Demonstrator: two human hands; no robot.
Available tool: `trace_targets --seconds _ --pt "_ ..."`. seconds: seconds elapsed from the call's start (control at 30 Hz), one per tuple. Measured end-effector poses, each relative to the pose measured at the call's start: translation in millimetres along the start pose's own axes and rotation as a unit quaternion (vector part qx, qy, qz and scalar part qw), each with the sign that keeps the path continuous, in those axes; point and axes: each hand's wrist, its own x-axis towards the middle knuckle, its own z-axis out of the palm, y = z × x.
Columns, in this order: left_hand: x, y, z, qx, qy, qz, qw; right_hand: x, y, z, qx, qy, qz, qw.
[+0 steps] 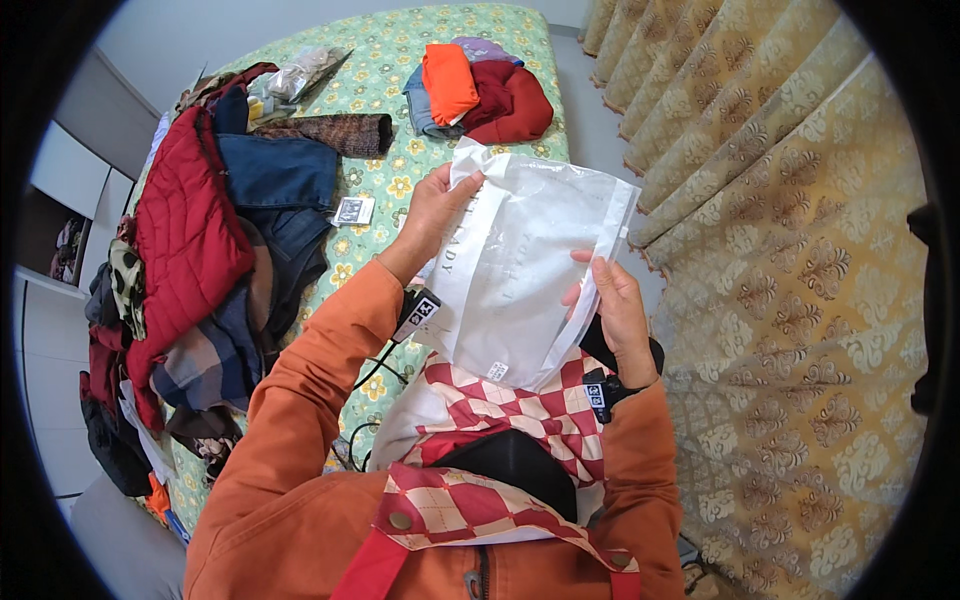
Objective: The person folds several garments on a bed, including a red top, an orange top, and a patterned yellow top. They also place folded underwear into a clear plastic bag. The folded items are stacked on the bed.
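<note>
Between my hands a translucent white plastic garment bag (517, 255) is held up over my lap, bearing printed writing and a small label near its lower edge. My left hand (437, 214) pinches its upper left corner, thumb in front. With my right hand (611, 304) I grip the opposite edge, along the clear seal strip; the thumb is in front and the fingers show through the plastic behind. Beneath the bag lies the red and cream checked apron (495, 405) that I wear. Whether anything thin is inside the bag is unclear.
A flowered bed (397, 184) spreads ahead and left. Its left side carries a red quilted jacket (187, 232), blue jeans (277, 171) and other heaped clothes. Folded garments, one bright orange (450, 82), form a stack at the far right corner. Patterned curtains (795, 300) hang on the right.
</note>
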Motion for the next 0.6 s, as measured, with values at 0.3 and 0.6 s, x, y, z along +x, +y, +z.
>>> trace_targets --seconds 0.3,0.6 --pt "9.7 18.2 -15.5 0.012 -0.039 -0.001 0.999 1.8 1.4 -3.7 -0.104 0.003 -0.027 0.994" --pt "8.9 8.9 -17.0 -0.191 0.064 -0.019 0.979 2.4 5.2 5.3 -0.049 0.048 -0.031 0.997"
